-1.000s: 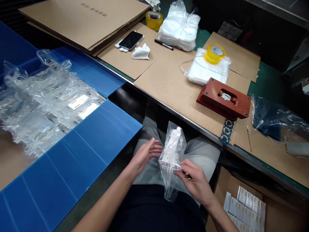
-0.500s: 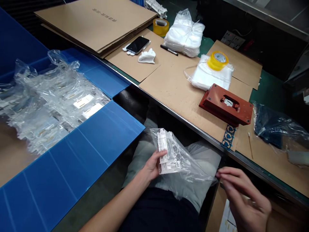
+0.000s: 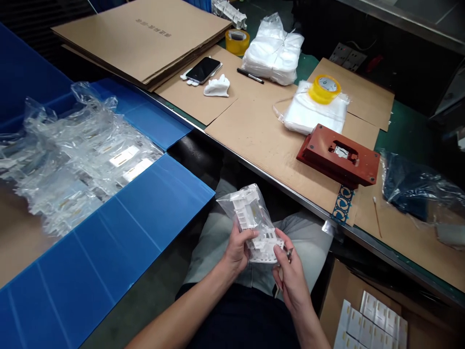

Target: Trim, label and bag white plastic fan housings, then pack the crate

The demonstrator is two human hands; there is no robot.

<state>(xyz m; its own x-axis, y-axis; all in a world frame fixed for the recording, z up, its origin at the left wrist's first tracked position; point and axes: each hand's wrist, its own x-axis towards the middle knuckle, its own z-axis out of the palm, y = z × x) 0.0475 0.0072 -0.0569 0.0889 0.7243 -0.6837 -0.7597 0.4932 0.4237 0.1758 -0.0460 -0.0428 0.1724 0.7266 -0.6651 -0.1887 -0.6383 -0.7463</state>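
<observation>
Above my lap, a white moulded plastic part (image 3: 250, 208) sits inside a clear plastic bag (image 3: 225, 201). My left hand (image 3: 238, 247) is closed around the part's left side, thumb across the front of the bag. At the lower right end, my right hand (image 3: 292, 274) pinches the bagged part between thumb and fingers. A thin, dark object (image 3: 289, 253) pokes out by the right fingers; its kind is too small to make out.
Left stands a blue box (image 3: 145, 208) full of bagged white parts (image 3: 83, 160). On the bench are a red-brown fixture (image 3: 339, 155), yellow tape (image 3: 324, 88), plastic bag stacks (image 3: 274, 51), a phone (image 3: 204, 70) and a cotton swab (image 3: 378, 216). A carton with white parts (image 3: 366, 325) is lower right.
My right hand has moved left from the stretched-out end of the bag to the part itself. The bag's loose tail is no longer pulled out right. The lower-right carton is now uncovered.
</observation>
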